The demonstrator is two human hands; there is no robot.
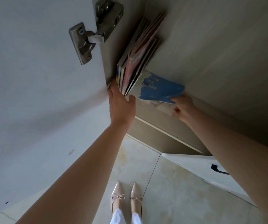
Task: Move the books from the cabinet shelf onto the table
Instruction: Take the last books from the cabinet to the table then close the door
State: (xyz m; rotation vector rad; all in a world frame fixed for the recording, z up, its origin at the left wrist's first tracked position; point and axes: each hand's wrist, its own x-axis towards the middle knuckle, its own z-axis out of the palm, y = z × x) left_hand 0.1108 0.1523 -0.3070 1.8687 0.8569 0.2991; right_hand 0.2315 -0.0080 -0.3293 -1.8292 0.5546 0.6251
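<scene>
Open door (37, 88) and its hinge (91, 34) bound the left. Books (138, 59) crowd that wall. Shelf (219, 50) rightward lies free.

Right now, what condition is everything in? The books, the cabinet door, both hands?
Books: upright in a row on the shelf, leaning against the cabinet's side wall.
Blue book: tipped out from the row, its corner pinched.
Left hand: fingers straight, against the front edges of the row.
Right hand: pinches the blue book's corner.
Cabinet door: swung open, hinge exposed.
</scene>
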